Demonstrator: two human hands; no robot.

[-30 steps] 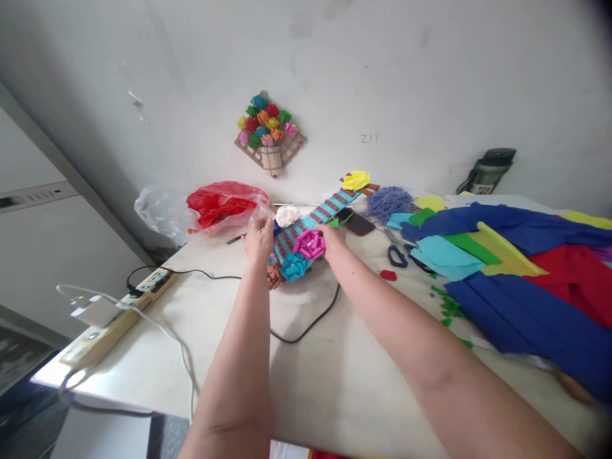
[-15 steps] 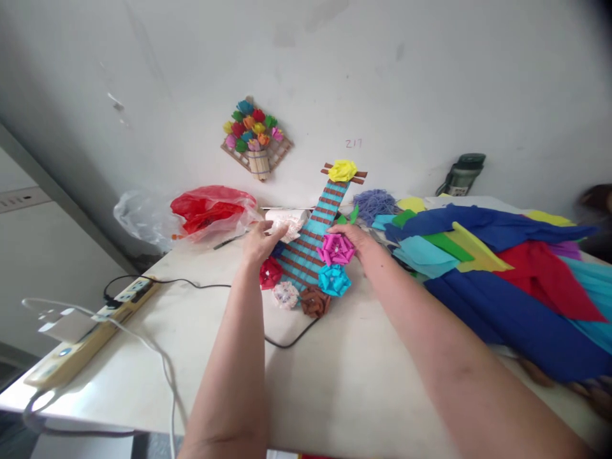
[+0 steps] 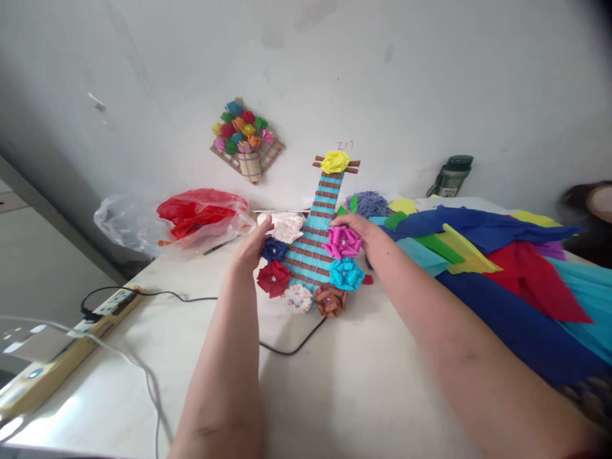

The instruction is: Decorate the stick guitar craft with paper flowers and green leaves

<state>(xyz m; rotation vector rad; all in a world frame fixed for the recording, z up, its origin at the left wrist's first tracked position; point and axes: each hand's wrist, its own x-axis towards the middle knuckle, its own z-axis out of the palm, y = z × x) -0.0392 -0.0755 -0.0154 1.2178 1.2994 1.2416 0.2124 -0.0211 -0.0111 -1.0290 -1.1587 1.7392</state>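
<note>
A guitar-shaped paper craft [image 3: 310,245], turquoise with brown crossbars, leans upright over the table, its neck up. A yellow paper flower [image 3: 335,162] tops the neck. Around the body sit several more: magenta [image 3: 343,242], light blue [image 3: 347,274], brown [image 3: 329,300], red [image 3: 273,278], dark blue [image 3: 274,249] and speckled white [image 3: 287,226]. My left hand [image 3: 252,248] is closed at the craft's left edge, thumb up by the white and dark blue flowers, fingers hidden behind. My right hand [image 3: 357,225] grips its right edge above the magenta flower.
Coloured paper sheets [image 3: 507,268] pile up on the right, near a purple shredded bundle [image 3: 368,204] and a green bottle [image 3: 452,175]. At left are a red plastic bag [image 3: 201,213] and a power strip [image 3: 71,354] with cables. A flower craft [image 3: 246,137] hangs on the wall.
The craft has turned to face me more squarely, so the dark blue and white flowers show fully. My left hand has come to its left edge. The view has shifted slightly right.
</note>
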